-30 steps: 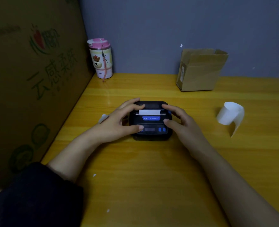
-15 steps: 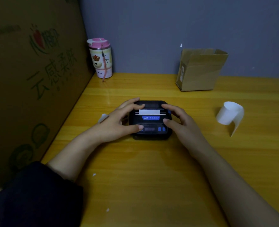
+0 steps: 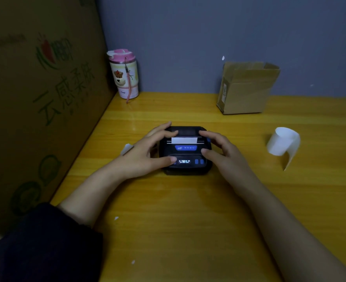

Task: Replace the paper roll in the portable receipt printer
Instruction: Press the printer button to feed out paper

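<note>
Little has moved since the earlier frames: both hands sit where they did on the printer, and only its small display now shows lit text. Biggest in view is the printed cardboard carton point(image 3: 36, 110) walling off the left side, then the glossy yellow wooden table point(image 3: 188, 220) with its visible grain. At the far right stands a small open-topped cardboard box point(image 3: 247, 88); at the far left a pink-lidded tumbler point(image 3: 124, 74) with a cartoon print. Near the table's centre lies the black portable receipt printer point(image 3: 185, 151), lid shut, a white paper strip point(image 3: 184, 140) poking from its slot. The left hand point(image 3: 145, 155) is clasped on its left side, thumb on the front panel; the right hand point(image 3: 225, 157) cups the right side, fingers spread over the top. To the right, well apart, lies a loose white paper roll point(image 3: 282, 141), its tail curling off. I judge the printer a light, rigid, smooth plastic shell best held by both sides, and the paper thin and easily creased.
</note>
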